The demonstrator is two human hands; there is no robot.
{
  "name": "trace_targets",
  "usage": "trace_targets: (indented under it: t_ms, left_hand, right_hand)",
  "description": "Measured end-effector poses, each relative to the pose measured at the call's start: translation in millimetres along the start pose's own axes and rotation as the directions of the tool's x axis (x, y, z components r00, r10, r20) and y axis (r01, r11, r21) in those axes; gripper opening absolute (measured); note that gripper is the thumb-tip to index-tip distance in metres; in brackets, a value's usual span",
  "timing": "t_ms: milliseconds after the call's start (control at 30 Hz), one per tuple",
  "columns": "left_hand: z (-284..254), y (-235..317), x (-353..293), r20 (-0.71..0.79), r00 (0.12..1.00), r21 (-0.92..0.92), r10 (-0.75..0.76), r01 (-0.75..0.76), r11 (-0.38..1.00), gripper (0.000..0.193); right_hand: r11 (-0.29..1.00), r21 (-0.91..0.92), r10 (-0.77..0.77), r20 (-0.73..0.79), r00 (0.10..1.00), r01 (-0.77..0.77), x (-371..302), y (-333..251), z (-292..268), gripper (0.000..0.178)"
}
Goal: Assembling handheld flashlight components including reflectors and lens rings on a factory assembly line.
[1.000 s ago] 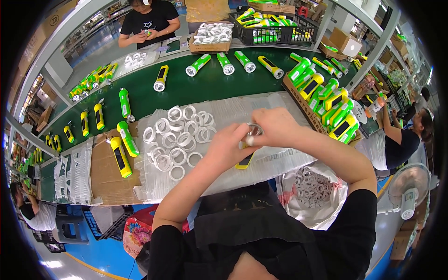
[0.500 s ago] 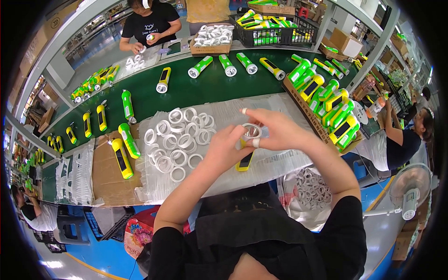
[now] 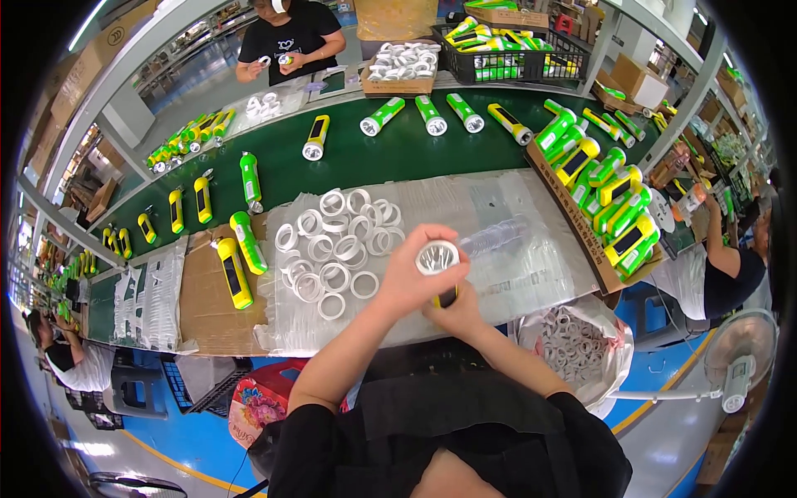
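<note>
Upright between my hands is a flashlight point(image 3: 437, 258), its silvery reflector and white rim facing up. My left hand point(image 3: 405, 278) is closed round the white rim at its head. Below it, my right hand point(image 3: 462, 310) grips the dark and yellow body, most of which is hidden. Left of my hands, many loose white rings point(image 3: 334, 276) lie on the plastic-covered work surface point(image 3: 540, 278). A row of clear round lenses point(image 3: 496, 236) lies on that surface just beyond my right hand. Further left rest a yellow flashlight point(image 3: 235, 274) and a green flashlight point(image 3: 248, 242).
A green conveyor belt point(image 3: 282, 187) carrying several flashlights runs beyond the work surface. At the right stands a cardboard box point(image 3: 573, 222) of flashlights; below it hangs a bag point(image 3: 618, 332) of white rings. A co-worker point(image 3: 290, 43) handles parts across the belt. A fan point(image 3: 739, 353) stands at far right.
My right hand has moved from the flashlight's head down to its body. My left hand now wraps the white rim. The whole scene has shifted rightward in view.
</note>
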State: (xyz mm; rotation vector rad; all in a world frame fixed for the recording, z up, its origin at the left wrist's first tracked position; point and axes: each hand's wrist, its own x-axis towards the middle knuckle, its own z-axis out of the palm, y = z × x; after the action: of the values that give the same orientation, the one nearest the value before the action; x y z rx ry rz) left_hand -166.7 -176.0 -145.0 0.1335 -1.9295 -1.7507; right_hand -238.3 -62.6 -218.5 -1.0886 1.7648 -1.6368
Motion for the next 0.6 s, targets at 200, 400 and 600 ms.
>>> trace_targets:
  t_ms: [200, 400, 600]
  left_hand:
    - [8.6, 57.4, -26.9, 0.341, 0.861, -0.450, 0.378, -0.204, 0.870, 0.043]
    - [-44.7, 35.3, 8.0, 0.117, 0.801, 0.440, 0.587, -0.572, 0.693, 0.073]
    - [-116.9, -14.0, 19.1, -0.152, 0.914, 0.835, 0.377, -0.086, 0.543, 0.068]
  right_hand:
    - [0.802, 0.259, -0.025, 0.915, 0.403, -0.538, -9.8, -14.5, -27.6, 0.041]
    - [0.890, 0.061, -0.405, 0.563, 0.721, 0.452, 95.1, -42.8, -34.8, 0.060]
    - [0.488, -0.477, -0.650, 0.360, 0.669, 0.731, 259.6, 4.5, -27.0, 0.046]
